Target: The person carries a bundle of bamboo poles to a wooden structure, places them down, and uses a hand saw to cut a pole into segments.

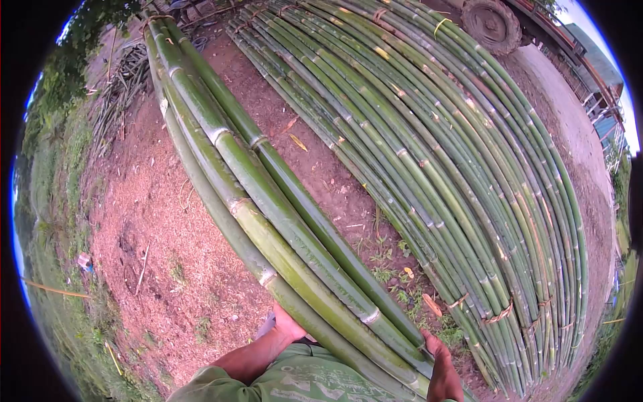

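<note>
Several thick green bamboo poles (274, 231) run side by side from the upper left down to my body, tied at the far end by a band (157, 18). My left hand (289, 326) is cupped against the left underside of the outermost pole, its fingers mostly hidden beneath. On the opposite side, my right hand (439, 355) grips the right edge of these poles near their close end. The near ends pass in front of my green shirt (301, 378) and run out of view at the bottom.
Large bundles of thinner bamboo (429, 161), tied with bands (499, 313), lie on the ground to the right. A vehicle wheel (492, 25) stands at the upper right beside a road (562, 107). Cut sticks (124, 87) are heaped at the upper left, near grass (57, 221).
</note>
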Motion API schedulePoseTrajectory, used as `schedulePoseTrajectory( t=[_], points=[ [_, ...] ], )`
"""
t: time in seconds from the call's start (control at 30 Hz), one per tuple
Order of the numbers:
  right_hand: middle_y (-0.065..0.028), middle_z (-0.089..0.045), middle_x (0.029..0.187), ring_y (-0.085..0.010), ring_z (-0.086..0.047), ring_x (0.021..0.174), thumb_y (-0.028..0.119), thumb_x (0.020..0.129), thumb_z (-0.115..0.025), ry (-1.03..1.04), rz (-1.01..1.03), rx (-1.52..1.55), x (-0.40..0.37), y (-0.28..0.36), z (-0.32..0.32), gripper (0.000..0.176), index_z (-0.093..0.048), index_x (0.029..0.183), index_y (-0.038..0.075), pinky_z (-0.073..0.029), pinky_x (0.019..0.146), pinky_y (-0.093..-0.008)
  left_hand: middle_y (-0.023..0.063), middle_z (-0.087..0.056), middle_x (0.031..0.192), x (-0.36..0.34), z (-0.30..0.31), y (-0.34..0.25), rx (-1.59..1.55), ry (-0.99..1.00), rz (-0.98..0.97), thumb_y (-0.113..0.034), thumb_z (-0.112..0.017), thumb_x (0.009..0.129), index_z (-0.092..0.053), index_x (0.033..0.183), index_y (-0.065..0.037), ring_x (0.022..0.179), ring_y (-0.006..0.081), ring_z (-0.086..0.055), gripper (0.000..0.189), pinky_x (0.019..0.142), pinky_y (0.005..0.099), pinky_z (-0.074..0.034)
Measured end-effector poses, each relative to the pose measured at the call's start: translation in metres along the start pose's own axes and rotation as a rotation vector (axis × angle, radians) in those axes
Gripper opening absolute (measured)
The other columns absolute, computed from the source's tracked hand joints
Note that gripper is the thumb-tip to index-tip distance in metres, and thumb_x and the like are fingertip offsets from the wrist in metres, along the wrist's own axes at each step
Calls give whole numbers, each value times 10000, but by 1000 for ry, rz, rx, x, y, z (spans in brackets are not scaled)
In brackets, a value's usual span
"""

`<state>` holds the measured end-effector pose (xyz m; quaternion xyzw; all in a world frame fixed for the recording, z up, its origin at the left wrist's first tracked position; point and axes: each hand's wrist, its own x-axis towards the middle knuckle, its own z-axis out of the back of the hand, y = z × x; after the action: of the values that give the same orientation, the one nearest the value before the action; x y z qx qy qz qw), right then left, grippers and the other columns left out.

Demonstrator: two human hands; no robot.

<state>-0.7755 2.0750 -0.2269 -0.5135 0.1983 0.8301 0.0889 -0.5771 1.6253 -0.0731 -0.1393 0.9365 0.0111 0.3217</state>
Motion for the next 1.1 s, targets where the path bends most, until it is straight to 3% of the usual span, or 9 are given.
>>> schedulePoseTrajectory(
  t=[0.2,0.3,0.37,0.4,0.43,0.53,0.77,0.93,1.1],
  points=[
    [-204,-609,1196,-269,-547,1145,442,961,-309,-88,135,-194,-100,33,30,595,-589,1213,-18,-357,1009,-363,141,-517,1336,-8,-6,-5,-68,29,-6,-660,-352,868,-497,1327,-117,1211,358,-492,726,1035,543,-362],
    [-201,-614,1185,-263,-559,1121,408,963,-286,-261,125,-184,-128,47,30,583,-598,1183,-32,-370,995,-361,139,-511,1347,-12,-4,-15,-157,72,77,-668,-363,859,-506,1322,-114,1214,354,-492,736,1038,540,-359],
    [-195,-619,1168,-261,-566,1098,391,970,-282,-234,183,11,-135,60,21,581,-582,1179,-60,-386,977,-357,136,-508,1353,-13,-1,-31,-124,102,159,-748,-328,829,-495,1337,-118,1224,344,-484,827,1051,540,-339],
    [-191,-619,1159,-257,-559,1091,369,982,-296,-217,287,-75,-131,57,21,560,-553,1205,-75,-395,966,-352,136,-482,1379,-7,6,-36,-102,94,120,-794,-304,804,-479,1354,-125,1250,340,-455,884,1059,540,-323],
    [-191,-621,1129,-248,-557,1077,338,996,-295,-194,242,137,-138,69,10,524,-531,1233,-65,-392,972,-358,136,-456,1404,-1,14,-43,-75,84,88,-840,-280,779,-463,1370,-131,1277,335,-425,941,1068,541,-306],
    [-194,-630,1104,-259,-575,1056,326,996,-299,-278,309,-5,-174,117,-28,495,-538,1227,-40,-406,964,-367,124,-315,1503,-11,11,-82,-44,56,96,-890,-248,736,-365,1443,-150,1363,313,-297,1030,1110,519,-229],
    [-172,-629,1132,-265,-583,1039,408,976,-322,-427,387,-174,-190,197,-103,563,-569,1186,-53,-431,931,-362,124,-325,1497,-19,32,-187,63,-19,-12,-871,-293,751,-340,1449,-118,1350,309,-314,1028,1104,509,-239],
    [-196,-601,1197,-280,-568,1093,448,975,-273,-425,298,-21,-253,231,-160,622,-538,1239,-48,-414,963,-365,128,-379,1462,-48,39,-268,-74,173,144,-876,-292,747,-388,1424,-128,1317,305,-365,1013,1080,494,-290],
    [-179,-609,1181,-283,-558,1093,424,985,-282,-380,340,42,-118,171,-148,588,-542,1238,-39,-398,982,-350,107,-378,1469,-53,72,-315,-38,71,2,-847,-243,788,-384,1430,-147,1323,282,-367,960,1084,487,-291]
  ],
)
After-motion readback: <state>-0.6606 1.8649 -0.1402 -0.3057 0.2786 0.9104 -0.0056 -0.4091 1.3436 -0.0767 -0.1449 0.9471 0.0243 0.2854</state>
